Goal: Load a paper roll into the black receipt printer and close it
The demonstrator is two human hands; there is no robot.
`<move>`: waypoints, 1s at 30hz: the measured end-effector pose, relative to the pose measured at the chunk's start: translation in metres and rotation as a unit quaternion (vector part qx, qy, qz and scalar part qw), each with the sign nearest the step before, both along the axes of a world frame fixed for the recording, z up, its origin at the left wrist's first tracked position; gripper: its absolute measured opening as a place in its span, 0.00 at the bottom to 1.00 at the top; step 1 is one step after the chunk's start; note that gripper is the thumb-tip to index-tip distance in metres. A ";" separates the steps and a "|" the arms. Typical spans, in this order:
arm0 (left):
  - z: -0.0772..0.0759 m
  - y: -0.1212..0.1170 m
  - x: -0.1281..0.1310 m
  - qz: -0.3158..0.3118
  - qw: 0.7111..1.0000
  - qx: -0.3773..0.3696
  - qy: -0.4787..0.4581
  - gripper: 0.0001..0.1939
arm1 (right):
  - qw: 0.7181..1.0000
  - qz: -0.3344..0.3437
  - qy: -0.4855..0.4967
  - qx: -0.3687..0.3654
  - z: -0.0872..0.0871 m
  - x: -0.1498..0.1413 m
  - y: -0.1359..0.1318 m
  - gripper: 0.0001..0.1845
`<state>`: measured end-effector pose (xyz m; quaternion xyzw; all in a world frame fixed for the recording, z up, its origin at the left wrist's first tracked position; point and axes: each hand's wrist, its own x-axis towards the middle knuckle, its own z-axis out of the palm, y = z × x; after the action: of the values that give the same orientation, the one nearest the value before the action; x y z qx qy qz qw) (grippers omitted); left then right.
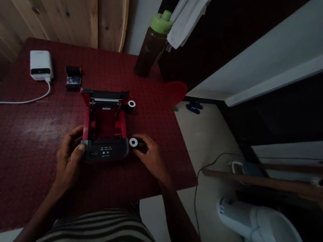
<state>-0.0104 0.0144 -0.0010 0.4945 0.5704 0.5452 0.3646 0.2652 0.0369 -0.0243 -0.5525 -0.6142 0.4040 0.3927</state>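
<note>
A red and black label printer (pixel 106 150) sits on the table with its lid raised, baring the red compartment inside. My left hand (pixel 70 154) grips its front left corner, thumb on top of the black panel. Just off the printer's right side, my right hand (pixel 151 154) closes around a small black roll (pixel 133 142) with a white ring on its end. Another such roll (pixel 131 104) stands behind it, beside the raised lid. The palm side of both hands is hidden.
A white power bank (pixel 40 63) with a white cable lies at the back left, near two small black pieces (pixel 73 79). At the far edge stands a brown bottle (pixel 150 50) with a green cap. The dark red table (pixel 36 132) ends to my right above a tiled floor.
</note>
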 end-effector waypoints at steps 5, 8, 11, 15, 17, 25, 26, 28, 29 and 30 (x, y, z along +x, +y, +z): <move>0.000 -0.002 0.000 -0.012 1.000 -0.013 -0.008 0.30 | 1.000 -0.024 0.011 0.001 0.009 0.003 0.005 0.15; 0.002 -0.003 0.001 -0.015 1.000 -0.013 -0.011 0.29 | 1.000 -0.014 0.014 -0.001 0.049 0.013 0.006 0.15; 0.002 -0.003 0.002 -0.026 0.999 -0.017 -0.025 0.27 | 0.995 0.054 -0.053 0.063 0.094 0.005 0.015 0.15; -0.001 -0.004 0.002 -0.039 0.997 -0.027 -0.055 0.28 | 0.949 0.185 -0.204 0.153 0.117 -0.039 0.039 0.16; -0.003 -0.005 0.003 -0.040 0.997 -0.035 -0.064 0.28 | 0.922 0.216 -0.287 0.147 0.114 -0.063 0.050 0.15; -0.001 -0.006 0.003 -0.041 0.993 -0.062 -0.088 0.30 | 0.857 0.247 -0.443 0.092 0.107 -0.102 0.074 0.10; -0.001 -0.006 0.003 -0.042 0.993 -0.064 -0.088 0.30 | 0.856 0.250 -0.446 0.084 0.106 -0.103 0.076 0.11; 0.001 -0.007 0.003 -0.043 0.993 -0.067 -0.090 0.30 | 0.853 0.257 -0.449 0.071 0.105 -0.105 0.079 0.12; 0.002 -0.007 0.003 -0.044 0.993 -0.068 -0.090 0.29 | 0.851 0.259 -0.452 0.070 0.103 -0.106 0.080 0.13; 0.003 -0.007 0.003 -0.044 0.993 -0.070 -0.090 0.29 | 0.849 0.258 -0.455 0.072 0.100 -0.106 0.081 0.14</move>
<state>-0.0072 0.0074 0.0017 0.4411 0.5496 0.5302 0.4714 0.1588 0.1182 0.0761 -0.4661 -0.8721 0.1486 -0.0100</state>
